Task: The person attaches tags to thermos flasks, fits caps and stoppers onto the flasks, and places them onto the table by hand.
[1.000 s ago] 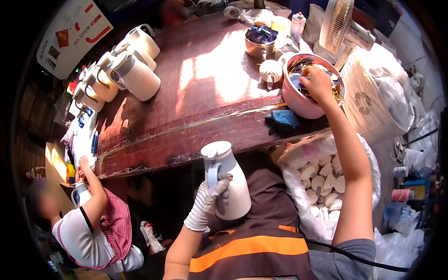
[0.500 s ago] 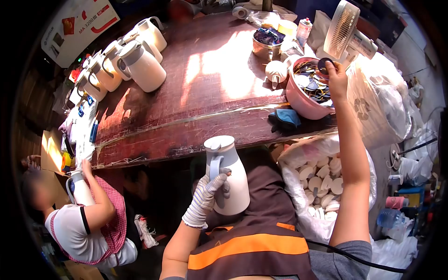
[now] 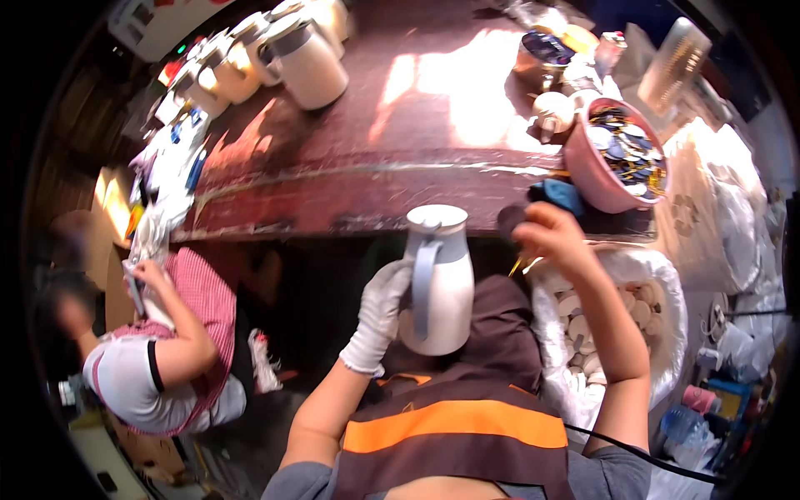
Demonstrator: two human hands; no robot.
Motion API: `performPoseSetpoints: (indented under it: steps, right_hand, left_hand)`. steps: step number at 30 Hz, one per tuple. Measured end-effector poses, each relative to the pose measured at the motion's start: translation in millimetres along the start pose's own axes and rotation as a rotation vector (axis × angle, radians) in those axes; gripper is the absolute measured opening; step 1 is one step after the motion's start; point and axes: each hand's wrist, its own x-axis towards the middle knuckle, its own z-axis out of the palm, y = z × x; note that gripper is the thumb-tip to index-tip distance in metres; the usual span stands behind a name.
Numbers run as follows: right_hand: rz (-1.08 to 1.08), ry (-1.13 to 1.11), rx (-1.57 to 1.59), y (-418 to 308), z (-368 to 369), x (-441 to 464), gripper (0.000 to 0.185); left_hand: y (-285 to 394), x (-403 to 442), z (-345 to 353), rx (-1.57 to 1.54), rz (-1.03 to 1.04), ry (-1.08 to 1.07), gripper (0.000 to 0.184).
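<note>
My left hand (image 3: 383, 315), in a striped white glove, grips a white thermal jug (image 3: 454, 304) with a grey collar and handle. The jug stands upright over my lap, its top closed by a white lid. My bare right hand (image 3: 557, 237) is to the right of the jug, apart from it, and pinches a dark round tag (image 3: 509, 220), blurred by motion. A yellow string (image 3: 515, 267) hangs below the tag. Beyond this hand, a pink bowl (image 3: 582, 167) on the table holds many round tags with yellow strings.
Several similar jugs (image 3: 308, 71) stand at the table's (image 3: 350, 200) back left. A blue-black cloth (image 3: 557, 196) lies by the bowl. Right of my lap is a white-lined bag (image 3: 667, 292) of round pale pieces. At left, a co-worker (image 3: 137, 375) sits handling another jug.
My right hand has moved from the bowl down and left towards the jug, carrying the dark tag. My left hand still grips the jug. The camera view has shifted.
</note>
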Motion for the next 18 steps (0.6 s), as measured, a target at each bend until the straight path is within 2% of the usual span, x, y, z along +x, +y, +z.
performPoseSetpoints:
  steps: [2,3,4,5,8,9,10,12,13,14,15,16,18]
  right_hand:
    - [-0.077,-0.172,-0.178,32,49,2,0.024]
    - [-0.080,-0.228,-0.197,46,67,4,0.024]
    - [-0.082,-0.277,-0.216,51,81,4,0.024]
    - [-0.091,-0.270,-0.255,50,88,4,0.024]
    - [-0.122,-0.280,-0.303,35,93,-2,0.024]
    - [-0.128,-0.279,-0.309,34,94,-5,0.025]
    - [-0.125,-0.282,-0.313,37,95,-7,0.025]
    - [-0.204,-0.189,-0.338,44,96,-9,0.025]
    - [-0.222,-0.196,-0.383,45,90,-12,0.023]
    - [-0.241,-0.206,-0.429,43,84,-15,0.021]
    - [-0.065,-0.255,-0.446,37,76,-21,0.023]
    - [0.113,-0.399,-0.293,36,69,-23,0.023]
    - [0.185,-0.641,0.117,45,58,-21,0.024]
  left_hand:
    - [-9,1,0,0.030,0.129,-0.018,0.029]
    - [-10,4,-5,0.030,0.125,0.000,0.029]
    - [-10,7,-9,0.200,0.177,-0.017,0.030]
    - [-10,8,-11,0.370,0.226,-0.038,0.031]
    - [-9,5,-13,0.371,0.252,-0.103,0.033]
    - [-13,4,-12,0.416,0.328,-0.090,0.028]
    - [-12,1,-8,0.412,0.327,-0.088,0.028]
    - [-6,-7,1,0.202,0.093,-0.032,0.022]
    - [-14,-3,-2,0.161,0.165,0.032,0.021]
    - [-4,-8,1,0.013,0.065,0.060,0.021]
    - [-4,-10,0,-0.076,0.048,0.089,0.021]
    - [-4,-12,-1,-0.164,0.031,0.117,0.020]
    - [-5,-13,2,-0.216,0.079,0.142,0.019]
